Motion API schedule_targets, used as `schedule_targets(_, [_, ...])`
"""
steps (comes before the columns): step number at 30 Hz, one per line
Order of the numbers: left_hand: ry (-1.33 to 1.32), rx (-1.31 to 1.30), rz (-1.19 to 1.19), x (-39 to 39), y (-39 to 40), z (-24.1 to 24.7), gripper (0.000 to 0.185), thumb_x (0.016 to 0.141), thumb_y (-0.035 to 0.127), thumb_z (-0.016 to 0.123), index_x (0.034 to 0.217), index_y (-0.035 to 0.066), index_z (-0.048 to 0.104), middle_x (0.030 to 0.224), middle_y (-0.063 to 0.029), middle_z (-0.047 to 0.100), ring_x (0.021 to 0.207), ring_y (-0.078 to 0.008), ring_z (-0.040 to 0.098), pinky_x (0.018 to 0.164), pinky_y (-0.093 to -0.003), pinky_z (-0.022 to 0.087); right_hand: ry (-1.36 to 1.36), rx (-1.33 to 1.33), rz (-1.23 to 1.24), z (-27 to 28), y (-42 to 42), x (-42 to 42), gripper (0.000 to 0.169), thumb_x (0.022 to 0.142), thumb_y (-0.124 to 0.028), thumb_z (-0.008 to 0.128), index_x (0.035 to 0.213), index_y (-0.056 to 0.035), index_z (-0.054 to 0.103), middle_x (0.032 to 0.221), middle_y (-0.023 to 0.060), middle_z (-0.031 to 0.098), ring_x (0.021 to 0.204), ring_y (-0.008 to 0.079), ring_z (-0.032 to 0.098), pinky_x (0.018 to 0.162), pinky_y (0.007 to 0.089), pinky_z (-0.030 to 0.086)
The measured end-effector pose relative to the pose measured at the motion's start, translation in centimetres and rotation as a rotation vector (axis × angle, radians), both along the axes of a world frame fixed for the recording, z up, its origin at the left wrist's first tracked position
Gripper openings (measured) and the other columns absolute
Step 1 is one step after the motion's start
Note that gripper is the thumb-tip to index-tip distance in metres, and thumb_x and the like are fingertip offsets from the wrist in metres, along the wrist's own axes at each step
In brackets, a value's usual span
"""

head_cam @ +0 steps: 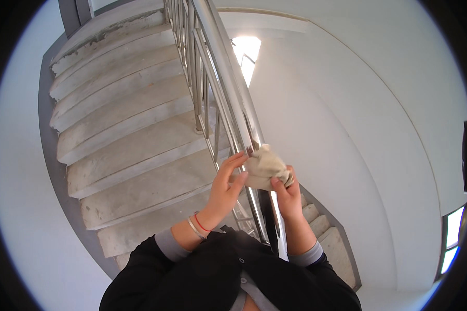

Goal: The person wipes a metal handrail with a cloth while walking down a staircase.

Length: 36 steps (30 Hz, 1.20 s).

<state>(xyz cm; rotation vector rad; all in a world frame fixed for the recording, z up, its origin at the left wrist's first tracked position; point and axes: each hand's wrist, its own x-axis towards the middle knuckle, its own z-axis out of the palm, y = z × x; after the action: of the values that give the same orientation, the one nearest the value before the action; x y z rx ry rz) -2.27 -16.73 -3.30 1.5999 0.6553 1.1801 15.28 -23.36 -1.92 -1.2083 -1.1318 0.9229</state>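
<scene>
A crumpled beige cloth (266,167) lies over or just above the polished metal handrail (233,74). My right hand (288,196) grips the bunched right end of the cloth between thumb and fingers. At the cloth's left edge is my left hand (227,184), its fingers apart and curved towards the rail; whether the fingertips touch the cloth is hard to tell. A red string and a silver-coloured bangle circle my left wrist. The rail's shiny surface reflects the fingers just beyond the cloth.
Concrete stairs (136,140) with worn edges run along the left, beside metal balusters (198,89). Past the rail stands a pale wall (334,155). More steps (319,225) show at the lower right. A bright window (453,229) is at the far right.
</scene>
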Motion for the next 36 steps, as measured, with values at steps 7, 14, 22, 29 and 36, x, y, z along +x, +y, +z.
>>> schedule_targets(7, [-0.248, -0.745, -0.389, -0.4, -0.8, 3.7, 0.037, 0.097, 0.019, 0.062, 0.129, 0.000, 0.056, 0.127, -0.0056, 0.059, 0.116, -0.0134, 0.056, 0.093, -0.0289, 0.048, 0.582, -0.080, 0.136, 2.1, 0.5, 1.2, 0.047, 0.099, -0.006, 0.050, 0.144, -0.0011, 0.037, 0.136, 0.0100, 0.051, 0.126, 0.0205, 0.050, 0.106, 0.0352, 0.042])
schedule_targets(14, [-0.253, -0.216, 0.016, 0.0, -0.1, 1.5, 0.030, 0.098, 0.016, 0.061, 0.121, -0.003, 0.061, 0.101, -0.0048, 0.066, 0.090, -0.0096, 0.061, 0.080, -0.0257, 0.049, 0.310, -0.050, -0.062, 2.7, 1.8, 2.5, 0.047, 0.090, -0.004, 0.065, 0.134, -0.0021, 0.047, 0.123, 0.0077, 0.058, 0.113, 0.0173, 0.056, 0.099, 0.0324, 0.046])
schedule_targets(22, [-0.083, -0.253, 0.141, 1.3, 1.5, 2.2, 0.055, 0.100, 0.013, 0.056, 0.149, 0.003, 0.034, 0.114, -0.0068, 0.063, 0.097, -0.0120, 0.060, 0.088, -0.0277, 0.048, -0.392, 0.000, -0.391, 5.1, 4.5, 2.7, 0.046, 0.085, -0.002, 0.069, 0.128, -0.0060, 0.056, 0.128, 0.0130, 0.058, 0.114, 0.0247, 0.058, 0.090, 0.0334, 0.050])
schedule_targets(29, [-0.183, -0.456, 0.117, 0.9, 4.0, -3.1, 0.055, 0.099, 0.019, 0.059, 0.147, 0.005, 0.038, 0.121, -0.0082, 0.062, 0.109, -0.0157, 0.058, 0.093, -0.0306, 0.048, -1.278, 0.321, -0.220, 0.9, 2.8, -3.5, 0.051, 0.078, -0.010, 0.072, 0.128, -0.0092, 0.059, 0.151, 0.0219, 0.035, 0.132, 0.0458, 0.042, 0.097, 0.0460, 0.048])
schedule_targets(36, [-0.216, -0.145, 0.303, 1.8, 10.0, 3.6, 0.054, 0.099, 0.026, 0.061, 0.145, 0.004, 0.042, 0.136, -0.0107, 0.051, 0.121, -0.0184, 0.050, 0.103, -0.0337, 0.040, -0.619, -0.041, 0.030, 1.5, 9.1, -0.1, 0.073, 0.088, -0.028, 0.070, 0.144, 0.0025, 0.033, 0.138, 0.0239, 0.048, 0.112, 0.0381, 0.059, 0.094, 0.0409, 0.050])
